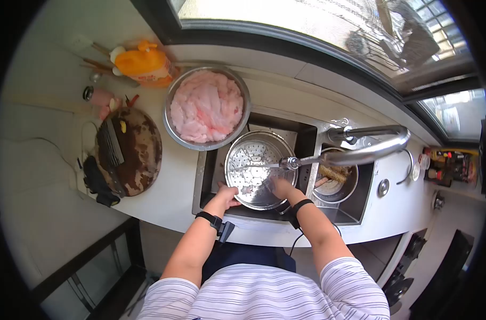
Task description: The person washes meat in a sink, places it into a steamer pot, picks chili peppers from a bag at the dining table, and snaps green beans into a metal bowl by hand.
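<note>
A round metal steamer pot point(242, 144) with a perforated bottom sits in the left sink basin. My left hand point(229, 195) grips its near-left rim, with some of the fingers hidden behind the wall. Inside the pot, at its right side, is my right hand point(280, 188); its fingers are smeared and partly hidden, so their hold is unclear. From the faucet point(290, 163) above, a thin stream of water runs into the pot. Water and small bits show on the holed bottom.
A steel bowl point(167, 118) of pale pink raw meat point(205, 106) stands behind on the left. Farther left, a cleaver point(114, 143) lies on a round chopping board point(147, 160). An orange bottle point(142, 65) stands by the wall. The right basin holds a pot point(349, 193) with a brush point(333, 174).
</note>
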`<control>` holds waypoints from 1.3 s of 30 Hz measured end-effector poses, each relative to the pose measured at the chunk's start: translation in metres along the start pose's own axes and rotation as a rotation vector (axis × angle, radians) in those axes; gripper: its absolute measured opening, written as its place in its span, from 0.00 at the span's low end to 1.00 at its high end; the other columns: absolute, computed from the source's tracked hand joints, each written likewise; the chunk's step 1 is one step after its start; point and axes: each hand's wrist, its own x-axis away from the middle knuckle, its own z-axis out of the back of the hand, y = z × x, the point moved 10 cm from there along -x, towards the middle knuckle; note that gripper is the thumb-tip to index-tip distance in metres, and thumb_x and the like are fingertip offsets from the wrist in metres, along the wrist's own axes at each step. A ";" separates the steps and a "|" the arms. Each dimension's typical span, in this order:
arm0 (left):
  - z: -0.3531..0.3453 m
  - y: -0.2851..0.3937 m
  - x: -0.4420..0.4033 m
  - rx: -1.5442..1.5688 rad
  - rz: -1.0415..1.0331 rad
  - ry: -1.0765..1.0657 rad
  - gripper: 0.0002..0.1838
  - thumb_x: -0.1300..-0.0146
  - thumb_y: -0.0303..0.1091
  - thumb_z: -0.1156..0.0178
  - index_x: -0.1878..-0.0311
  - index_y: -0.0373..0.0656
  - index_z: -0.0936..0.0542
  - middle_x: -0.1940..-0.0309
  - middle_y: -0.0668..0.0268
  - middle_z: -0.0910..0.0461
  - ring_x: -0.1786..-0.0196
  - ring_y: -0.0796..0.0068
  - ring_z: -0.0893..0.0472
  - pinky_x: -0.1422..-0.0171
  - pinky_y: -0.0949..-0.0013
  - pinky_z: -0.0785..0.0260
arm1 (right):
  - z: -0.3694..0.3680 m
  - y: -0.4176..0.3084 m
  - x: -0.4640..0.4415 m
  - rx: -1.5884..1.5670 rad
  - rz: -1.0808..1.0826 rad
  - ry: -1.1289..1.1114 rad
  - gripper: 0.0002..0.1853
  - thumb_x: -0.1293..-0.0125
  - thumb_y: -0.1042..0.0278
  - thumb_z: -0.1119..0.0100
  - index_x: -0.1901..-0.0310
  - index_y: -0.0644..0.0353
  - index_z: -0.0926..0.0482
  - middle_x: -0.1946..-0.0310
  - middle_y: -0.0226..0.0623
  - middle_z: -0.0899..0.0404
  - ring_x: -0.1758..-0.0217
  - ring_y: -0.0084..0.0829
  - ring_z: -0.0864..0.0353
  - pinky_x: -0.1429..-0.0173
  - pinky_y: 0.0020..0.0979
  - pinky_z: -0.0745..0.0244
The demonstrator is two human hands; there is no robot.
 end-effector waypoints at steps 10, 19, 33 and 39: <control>0.009 0.007 0.079 -0.016 0.063 -0.078 0.32 0.52 0.18 0.50 0.42 0.41 0.49 0.53 0.51 0.33 0.59 0.51 0.23 0.65 0.53 0.23 | 0.076 -0.094 0.080 -0.236 0.111 0.098 0.13 0.45 0.65 0.44 0.61 0.62 0.25 0.67 0.46 0.21 0.60 0.46 0.22 0.54 0.40 0.28; 0.005 -0.002 0.198 -0.181 -0.009 -0.189 0.22 0.50 0.19 0.54 0.48 0.35 0.33 0.59 0.53 0.26 0.59 0.55 0.22 0.60 0.56 0.24 | 0.129 -0.108 0.102 -0.044 -0.110 0.261 0.32 0.51 0.68 0.42 0.41 0.60 0.37 0.43 0.46 0.37 0.39 0.46 0.37 0.40 0.45 0.35; 0.099 0.075 0.283 0.032 -0.599 -0.079 0.17 0.44 0.21 0.58 0.52 0.27 0.30 0.61 0.51 0.23 0.64 0.59 0.19 0.67 0.60 0.22 | 0.198 -0.317 0.150 -0.027 0.782 0.565 0.23 0.54 0.73 0.43 0.52 0.59 0.27 0.50 0.46 0.30 0.49 0.49 0.29 0.44 0.43 0.33; 0.105 0.120 0.290 0.186 -0.881 0.081 0.11 0.43 0.24 0.54 0.64 0.23 0.26 0.67 0.51 0.22 0.68 0.60 0.19 0.68 0.61 0.22 | 0.242 -0.326 0.101 -0.209 0.304 0.794 0.31 0.54 0.74 0.43 0.44 0.63 0.39 0.50 0.56 0.36 0.48 0.54 0.33 0.45 0.46 0.32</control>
